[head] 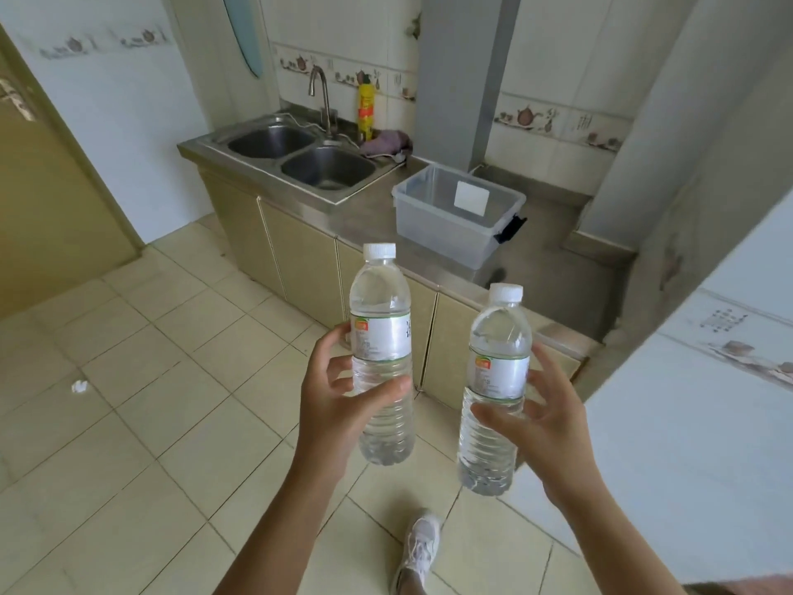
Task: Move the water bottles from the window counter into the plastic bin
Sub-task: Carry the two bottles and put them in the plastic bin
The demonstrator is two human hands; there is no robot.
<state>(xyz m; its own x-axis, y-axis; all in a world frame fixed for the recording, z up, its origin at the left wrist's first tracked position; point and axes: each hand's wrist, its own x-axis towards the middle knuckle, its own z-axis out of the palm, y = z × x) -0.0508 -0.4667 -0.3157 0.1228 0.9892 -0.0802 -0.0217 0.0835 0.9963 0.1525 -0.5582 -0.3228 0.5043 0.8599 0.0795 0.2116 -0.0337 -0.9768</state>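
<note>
Ahead, on the steel counter point(369, 216) beside the double sink point(300, 158): clear plastic bin point(455, 212), open, seemingly empty. Best carried upright, lowered in gently, laid sideways if too tall. Left hand point(339, 405) wrapped round ribbed left bottle point(381, 358); right hand point(545, 427) gripping right bottle point(495, 388). White screw caps, glossy labels.

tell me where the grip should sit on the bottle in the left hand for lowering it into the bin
Around the labelled waist of the left bottle, from the side, as the left hand has it now. The bottle is upright and the plastic bin is open-topped, so a side grip leaves the base free to go in first.
</note>
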